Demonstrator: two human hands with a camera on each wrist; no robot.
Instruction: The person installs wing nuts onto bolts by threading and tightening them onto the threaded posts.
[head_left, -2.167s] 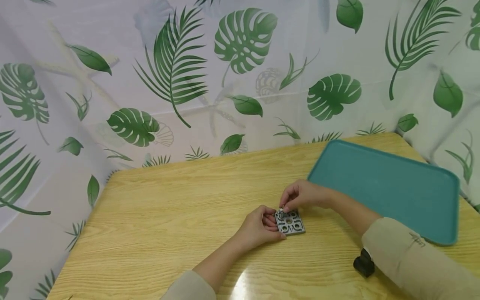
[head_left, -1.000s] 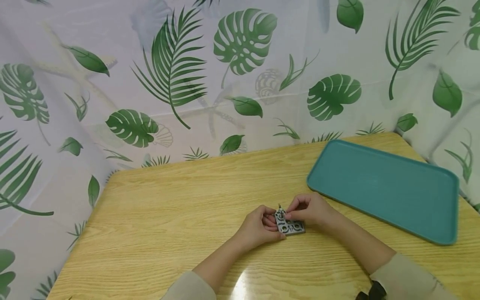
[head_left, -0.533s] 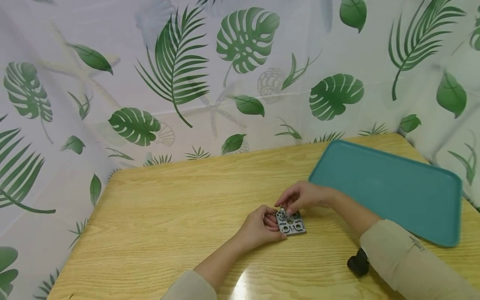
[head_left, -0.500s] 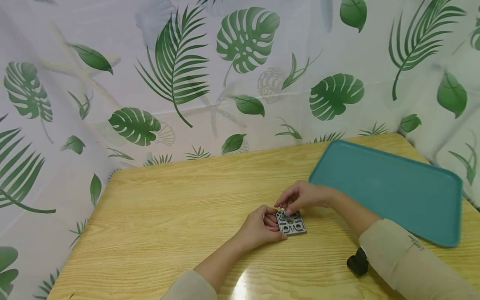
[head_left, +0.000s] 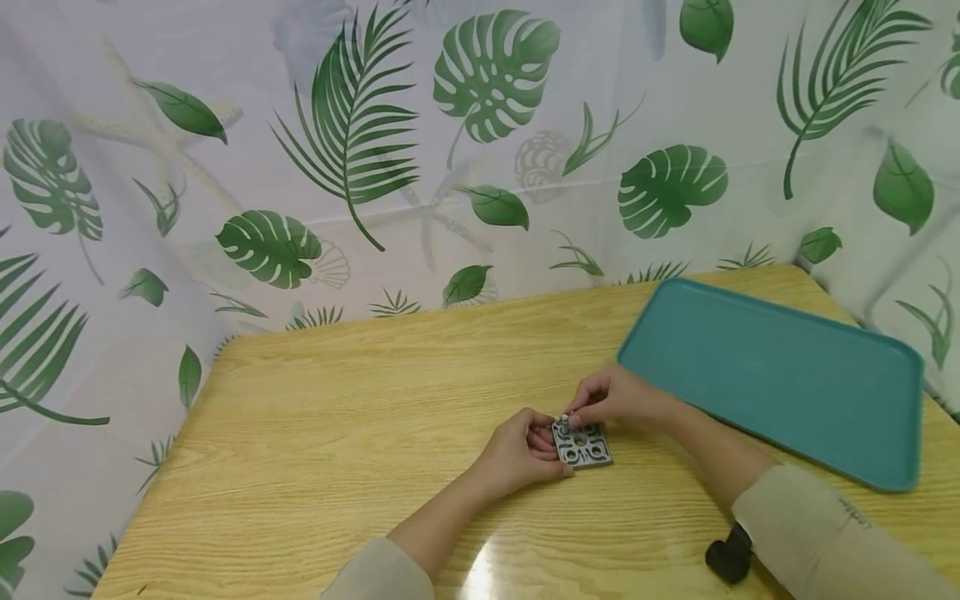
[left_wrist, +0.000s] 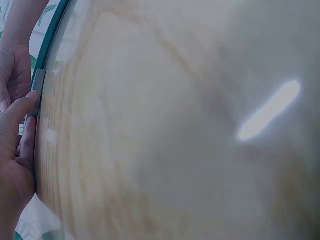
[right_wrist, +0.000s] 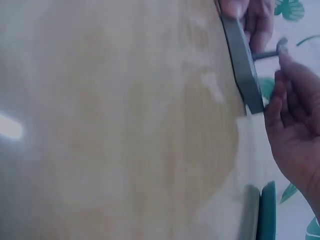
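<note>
A square grey metal plate (head_left: 590, 440) with several round holes and curved grooves lies at the front middle of the table. My left hand (head_left: 513, 458) grips it along its left side, thumb at the near edge and fingers at the far corner. A small metal bolt (head_left: 564, 422) stands upright at the plate's far-left hole. My right hand (head_left: 621, 402) pinches the bolt's top between thumb and forefinger. From the right wrist, the bolt's thin shank (right_wrist: 265, 55) shows between the plate's face and a wider head (right_wrist: 282, 45), with the fingertips at that head.
A teal tray (head_left: 772, 367) lies on the wood-grain table (head_left: 360, 417) at the back right, close beyond the right forearm. A leaf-print curtain (head_left: 465, 167) hangs behind and beside the table. A black wrist device (head_left: 729, 557) hangs from the right sleeve.
My right hand goes back and forth at the bolt: right of it, then over it, now drawn slightly right with fingertips on its top. The left hand and plate stay put.
</note>
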